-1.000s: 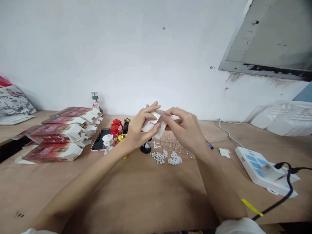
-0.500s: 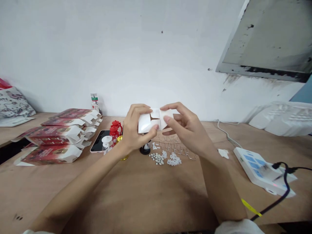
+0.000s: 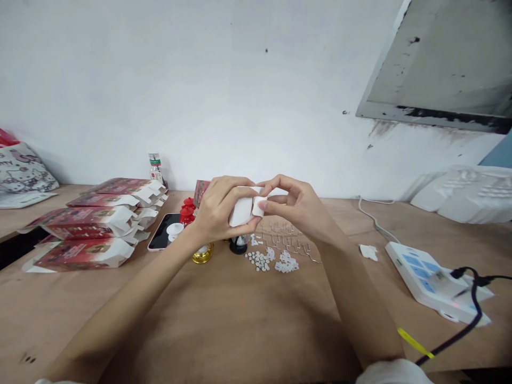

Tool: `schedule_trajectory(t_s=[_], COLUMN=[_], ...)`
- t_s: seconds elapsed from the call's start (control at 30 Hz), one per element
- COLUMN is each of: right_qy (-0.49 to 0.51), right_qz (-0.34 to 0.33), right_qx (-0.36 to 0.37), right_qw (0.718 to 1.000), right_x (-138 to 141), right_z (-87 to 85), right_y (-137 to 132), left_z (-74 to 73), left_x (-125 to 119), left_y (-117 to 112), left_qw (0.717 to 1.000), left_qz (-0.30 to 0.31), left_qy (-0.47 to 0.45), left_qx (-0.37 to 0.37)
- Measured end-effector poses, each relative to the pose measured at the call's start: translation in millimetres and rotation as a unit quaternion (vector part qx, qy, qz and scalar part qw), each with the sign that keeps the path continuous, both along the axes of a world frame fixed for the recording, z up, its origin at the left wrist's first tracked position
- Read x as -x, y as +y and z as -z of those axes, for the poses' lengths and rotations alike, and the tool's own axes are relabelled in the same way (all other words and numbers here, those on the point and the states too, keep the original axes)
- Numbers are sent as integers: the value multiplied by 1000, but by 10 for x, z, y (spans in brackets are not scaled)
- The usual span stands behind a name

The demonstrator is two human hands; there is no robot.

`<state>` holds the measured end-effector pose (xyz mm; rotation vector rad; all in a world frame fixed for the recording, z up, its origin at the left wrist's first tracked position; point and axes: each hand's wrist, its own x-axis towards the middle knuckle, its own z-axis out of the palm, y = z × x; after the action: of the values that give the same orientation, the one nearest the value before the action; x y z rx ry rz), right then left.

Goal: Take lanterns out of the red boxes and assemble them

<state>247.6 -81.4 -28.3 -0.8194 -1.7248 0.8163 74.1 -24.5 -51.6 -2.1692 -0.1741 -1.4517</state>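
A small cardboard box [image 3: 240, 212], white at the end facing me and with a red printed side showing past my fingers, is held up above the table. My left hand [image 3: 221, 208] wraps around its body. At its white end my right hand [image 3: 292, 200] pinches a flap [image 3: 259, 206] between thumb and fingers. Under the hands lie a black-based piece [image 3: 239, 245], small white round pieces [image 3: 260, 261], clear plastic bits [image 3: 286, 262] and bent metal wires [image 3: 290, 237]. By my left wrist are a gold base [image 3: 202, 254], a white part [image 3: 175, 231] and red lantern-like parts [image 3: 187, 212].
Flattened red printed boxes [image 3: 92, 221] are stacked at the left, beside a phone [image 3: 162, 234]. A small bottle [image 3: 155, 167] stands by the wall. At the right sit a power strip [image 3: 424, 277] with a black cable [image 3: 460, 330] and a white bag [image 3: 464, 194].
The flap at the box's white end has been folded over, covering the slot that showed before. The box has turned, so its red side now shows behind my left hand.
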Motion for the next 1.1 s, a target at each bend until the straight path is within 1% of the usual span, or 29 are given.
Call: schedule_trajectory(t_s=[0.13,0.27,0.37,0.43,0.5,0.57,0.6,0.63,0.67,0.73,0.8,0.87,0.9,0.93,1.0,1.03,1.07,1.1], right_qy=[2,-28,-39,-36,-37,-29,-19,-7,6,16,1,-47,-82,-120,-191,-212,-219,-215], right_qz=[22,64,77,58,-4,-72,-88,-88,-71,-14,45,84,89,84,38,9,-17,-31], right_qx=[-9,-37,-57,-69,-47,-6,9,13,2,-51,-124,-205,-244,-284,-351,-372,-380,-377], right_qw=[1000,997,995,995,998,997,996,996,997,998,991,974,962,948,916,904,898,900], right_x=[14,22,23,30,42,57,64,71,78,98,132,184,215,246,297,309,309,294], right_z=[8,32,48,57,70,88,98,108,117,134,155,184,200,218,253,268,283,296], right_y=[6,27,45,67,104,151,175,196,213,226,217,200,194,191,200,211,229,252], left_z=[-7,19,42,62,85,96,91,76,51,-22,-105,-172,-196,-216,-250,-269,-291,-317], left_x=[1,-2,-13,-30,-53,-68,-67,-58,-40,24,115,213,260,303,379,412,441,468], left_y=[8,14,4,-6,-15,-25,-31,-37,-42,-43,-19,28,55,79,113,118,115,105], left_qw=[1000,1000,1000,999,995,991,990,988,986,976,960,944,936,929,917,913,909,904], left_qz=[0,-3,11,41,77,104,110,110,103,69,42,47,56,64,58,41,17,-15], left_qy=[11,15,1,-19,-46,-67,-74,-81,-92,-124,-146,-125,-106,-87,-60,-50,-42,-32], left_qx=[-4,1,12,30,44,49,56,70,93,162,236,301,330,355,390,403,414,427])
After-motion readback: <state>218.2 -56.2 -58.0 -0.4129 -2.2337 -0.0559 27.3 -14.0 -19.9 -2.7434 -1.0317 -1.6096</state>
